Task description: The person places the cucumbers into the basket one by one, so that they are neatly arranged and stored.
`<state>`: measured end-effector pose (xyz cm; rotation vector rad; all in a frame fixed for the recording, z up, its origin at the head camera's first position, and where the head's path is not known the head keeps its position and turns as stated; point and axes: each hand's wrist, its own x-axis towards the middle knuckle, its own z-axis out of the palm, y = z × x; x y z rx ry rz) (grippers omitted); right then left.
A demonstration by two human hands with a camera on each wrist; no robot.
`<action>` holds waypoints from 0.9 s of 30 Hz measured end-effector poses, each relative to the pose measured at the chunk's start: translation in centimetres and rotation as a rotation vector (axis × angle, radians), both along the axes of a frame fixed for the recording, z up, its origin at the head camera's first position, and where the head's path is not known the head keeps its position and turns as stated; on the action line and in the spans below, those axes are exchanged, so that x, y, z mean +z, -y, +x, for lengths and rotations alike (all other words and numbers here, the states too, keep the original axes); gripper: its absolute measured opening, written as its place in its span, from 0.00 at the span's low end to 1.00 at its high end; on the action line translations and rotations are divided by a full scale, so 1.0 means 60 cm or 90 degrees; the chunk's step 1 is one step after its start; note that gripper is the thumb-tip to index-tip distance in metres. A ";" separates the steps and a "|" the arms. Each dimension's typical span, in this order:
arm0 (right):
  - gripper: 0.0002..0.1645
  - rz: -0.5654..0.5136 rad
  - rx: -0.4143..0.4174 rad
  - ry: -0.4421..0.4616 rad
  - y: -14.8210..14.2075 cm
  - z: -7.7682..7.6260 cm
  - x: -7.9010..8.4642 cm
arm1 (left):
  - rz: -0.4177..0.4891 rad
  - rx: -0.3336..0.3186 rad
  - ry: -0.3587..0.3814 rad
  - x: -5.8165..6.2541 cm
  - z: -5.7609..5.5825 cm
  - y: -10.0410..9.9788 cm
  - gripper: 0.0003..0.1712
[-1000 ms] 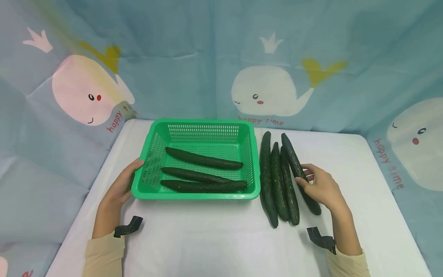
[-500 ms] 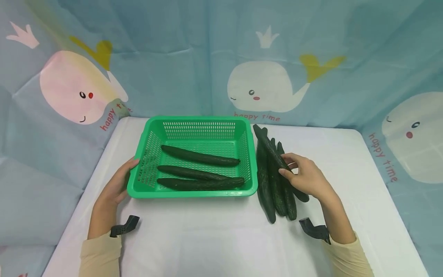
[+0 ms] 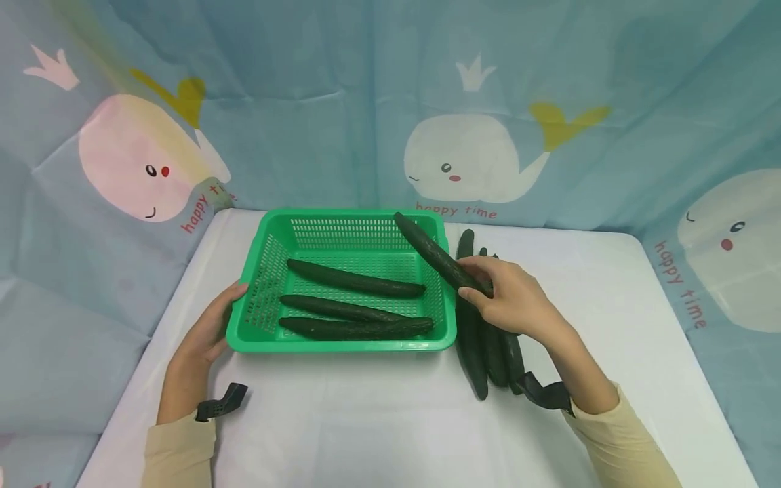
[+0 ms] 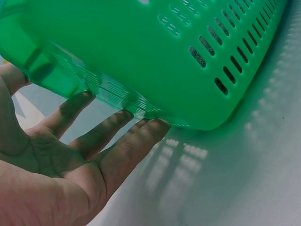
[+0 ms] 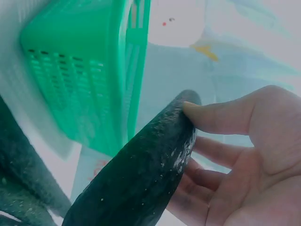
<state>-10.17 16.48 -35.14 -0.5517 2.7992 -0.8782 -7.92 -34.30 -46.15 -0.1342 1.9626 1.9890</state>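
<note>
In the head view, a green plastic basket (image 3: 342, 346) has three dark green cucumbers inside, among them a back cucumber (image 3: 356, 278). Against its left side rests my left hand (image 3: 207, 325). The left wrist view shows extended fingers (image 4: 106, 134) touching the slotted outer wall. My right hand (image 3: 509, 295) grips another cucumber (image 3: 430, 251) between thumb and fingers. This cucumber slants, its far end above the basket's right rim. In the right wrist view, the thumb (image 5: 221, 115) lies on its near end. Several more cucumbers (image 3: 470, 346) lie below the right hand, partly hidden.
The basket stands on a white-covered table (image 3: 378, 413), close to its back edge. Behind and at both sides hangs a blue cloth (image 3: 305, 135) printed with whales. Each wrist wears a black camera mount (image 3: 222, 402).
My right hand has carried the gripped cucumber left, from the right of the pile, across the other cucumbers to the basket's right rim. My left hand stays at the basket.
</note>
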 end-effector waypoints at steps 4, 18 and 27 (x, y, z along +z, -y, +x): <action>0.28 0.013 0.032 -0.030 0.028 -0.005 0.015 | -0.008 0.001 -0.003 0.003 0.001 0.002 0.43; 0.27 0.036 0.129 -0.047 0.106 -0.031 0.041 | 0.015 -0.029 -0.026 -0.007 -0.005 -0.003 0.42; 0.25 0.013 0.199 -0.050 0.147 -0.054 0.035 | 0.011 -0.033 -0.028 -0.005 -0.004 -0.002 0.42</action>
